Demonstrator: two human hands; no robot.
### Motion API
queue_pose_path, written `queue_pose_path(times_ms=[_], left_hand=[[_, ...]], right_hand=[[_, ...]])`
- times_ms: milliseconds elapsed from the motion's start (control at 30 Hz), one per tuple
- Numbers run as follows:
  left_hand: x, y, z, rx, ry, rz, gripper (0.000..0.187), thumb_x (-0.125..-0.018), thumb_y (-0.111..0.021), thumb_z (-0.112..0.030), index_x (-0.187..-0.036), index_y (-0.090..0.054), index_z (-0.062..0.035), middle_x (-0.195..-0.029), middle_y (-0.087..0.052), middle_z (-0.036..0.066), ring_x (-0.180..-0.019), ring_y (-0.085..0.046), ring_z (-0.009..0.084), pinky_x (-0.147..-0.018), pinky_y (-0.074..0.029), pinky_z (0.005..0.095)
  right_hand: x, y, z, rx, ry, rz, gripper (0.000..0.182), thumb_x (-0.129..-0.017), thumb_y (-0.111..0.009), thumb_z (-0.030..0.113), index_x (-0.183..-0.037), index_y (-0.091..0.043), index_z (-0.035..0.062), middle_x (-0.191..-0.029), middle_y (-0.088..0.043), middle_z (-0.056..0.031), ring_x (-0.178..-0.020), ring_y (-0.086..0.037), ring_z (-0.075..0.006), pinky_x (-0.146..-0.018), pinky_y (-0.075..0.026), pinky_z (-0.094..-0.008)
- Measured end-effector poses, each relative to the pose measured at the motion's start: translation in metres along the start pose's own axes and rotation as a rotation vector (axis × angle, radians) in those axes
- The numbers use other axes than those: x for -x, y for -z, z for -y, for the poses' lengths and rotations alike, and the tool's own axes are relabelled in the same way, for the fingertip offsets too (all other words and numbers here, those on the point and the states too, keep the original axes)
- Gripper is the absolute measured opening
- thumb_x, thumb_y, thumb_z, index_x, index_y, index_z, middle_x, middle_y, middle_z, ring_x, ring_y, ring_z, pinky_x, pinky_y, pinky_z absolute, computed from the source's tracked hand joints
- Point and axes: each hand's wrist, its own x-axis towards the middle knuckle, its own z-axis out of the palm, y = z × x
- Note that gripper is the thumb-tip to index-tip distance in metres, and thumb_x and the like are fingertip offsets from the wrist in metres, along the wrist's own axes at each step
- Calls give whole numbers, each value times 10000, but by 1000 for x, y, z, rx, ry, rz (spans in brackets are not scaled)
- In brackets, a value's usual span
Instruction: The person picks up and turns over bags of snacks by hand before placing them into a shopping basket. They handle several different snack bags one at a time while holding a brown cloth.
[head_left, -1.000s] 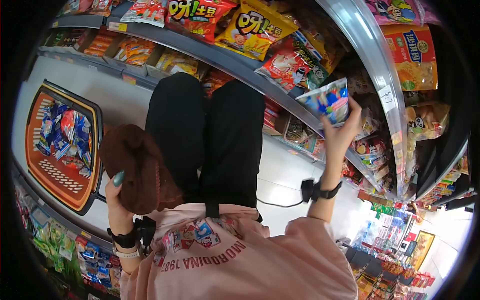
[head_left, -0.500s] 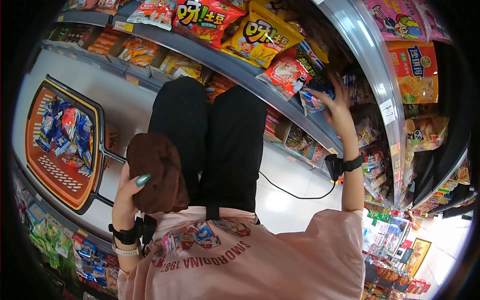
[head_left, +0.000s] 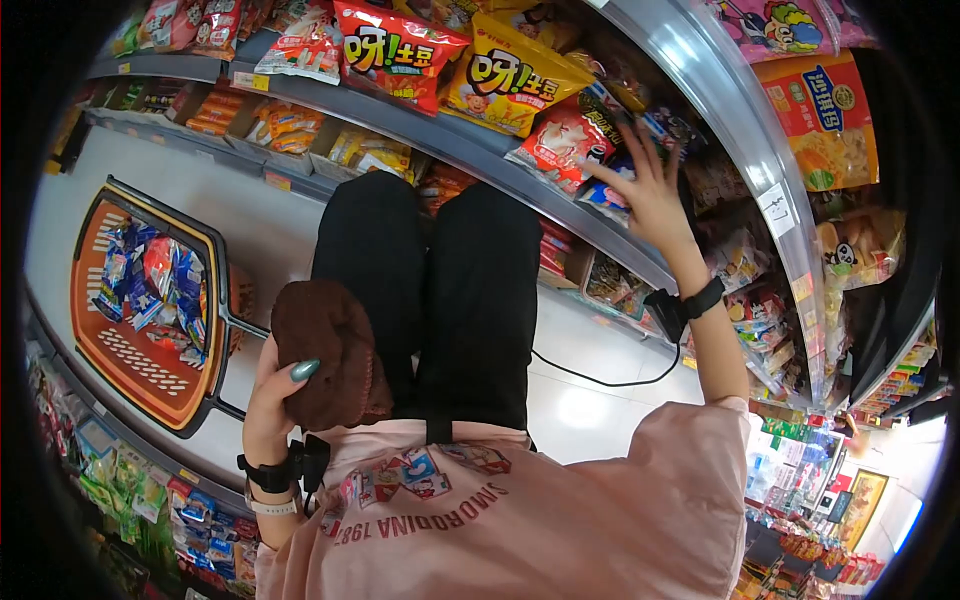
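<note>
A brown cloth (head_left: 328, 355) is bunched in my left hand (head_left: 280, 385), held by my lap. On the right, my right hand (head_left: 650, 200) reaches over the shelf with its fingers spread and nothing gripped. Its thumb is near a red and white snack bag (head_left: 566, 146) and a blue bag (head_left: 606, 197). Whether the fingertips touch the bags behind cannot be made out. A yellow chip bag (head_left: 510, 78) and a red chip bag (head_left: 400, 52) lie further left on the same shelf.
An orange basket (head_left: 140, 375) holding blue and red packets stands on the floor at the left. A lower shelf (head_left: 300, 165) holds boxes of snacks. More shelving (head_left: 770, 200) rises at the right. A black cable (head_left: 600, 383) hangs by my right wrist.
My right hand has moved slightly left and up along the shelf, its fingers spread wider. The view has shifted a little; my left hand still holds the cloth.
</note>
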Motion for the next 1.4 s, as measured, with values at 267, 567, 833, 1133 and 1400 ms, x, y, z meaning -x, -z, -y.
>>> queue_pose_path(times_ms=[267,567,833,1133,1400], left_hand=[[-1,1,1,-7,13,16,608,-674,-520,-157,-1202,-273,16,-1146,-398,140,-1058,-414,216,-903,-321,302],[-4,-6,0,2,41,31,624,-668,-535,-152,-1205,-268,21,-1149,-400,143,-1059,-415,217,-908,-316,301],[0,-2,0,10,7,13,602,-677,-521,-140,-1204,-275,17,-1154,-400,136,-1059,-416,211,-907,-317,296],[-13,-4,-7,106,-91,-62,537,-716,-488,-147,-1194,-297,8,-1150,-409,110,-1053,-415,188,-896,-326,294],[-118,31,-14,3,-257,53,447,-765,-480,-165,-1163,-349,-10,-1098,-457,83,-983,-462,156,-832,-380,268]], right_hand=[[6,-12,14,112,-14,-165,756,-634,-538,14,-1237,-242,361,-1313,-178,-120,-1228,-156,-245,-932,-115,-562],[-6,-8,15,-314,-62,-232,871,-517,-510,-137,-1244,-254,269,-1333,-52,-156,-1241,-59,-290,-954,-73,-545],[1,7,15,-359,-54,-230,821,-500,-468,-138,-1209,-325,249,-1327,-122,-145,-1238,-70,-306,-956,11,-533],[8,29,46,-486,-35,-523,575,-552,-469,-13,-1090,-489,189,-1258,-284,-170,-1195,-213,-333,-962,-138,-473],[-75,30,160,-549,197,-450,658,-592,-603,79,-1186,-383,254,-1282,-260,-120,-1201,-229,-274,-954,-203,-447]])
